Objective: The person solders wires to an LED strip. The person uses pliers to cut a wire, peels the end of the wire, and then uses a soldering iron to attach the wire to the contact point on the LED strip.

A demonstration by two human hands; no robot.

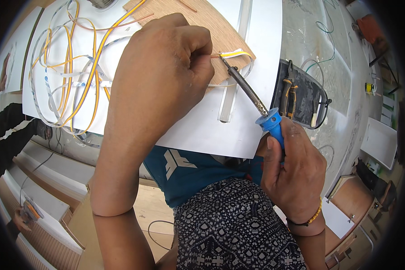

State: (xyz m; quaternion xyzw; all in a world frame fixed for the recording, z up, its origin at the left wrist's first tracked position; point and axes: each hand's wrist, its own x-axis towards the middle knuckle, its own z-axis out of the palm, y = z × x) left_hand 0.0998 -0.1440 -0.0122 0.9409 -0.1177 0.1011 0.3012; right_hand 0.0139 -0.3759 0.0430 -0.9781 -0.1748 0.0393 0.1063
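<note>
My left hand [159, 74] is closed in a pinch at the edge of a wood-grain board [222, 33]. A short bit of thin reddish wire [215, 56] sticks out from its fingertips and meets the end of a yellow-and-white LED strip [236, 53]. My right hand [294, 168] is wrapped round the blue handle of a soldering iron [247, 89]. The iron slants up and left, its dark tip at the strip's end beside the wire. My left fingers hide the rest of their grip.
Tangled LED strip [69, 85] covers the left of the white sheet [189, 135]. Pliers [289, 94] and a brush lie in a black tray [308, 99] at right. At lower left, another person's hand [20, 220] holds a tool; another hand [3, 76] shows above.
</note>
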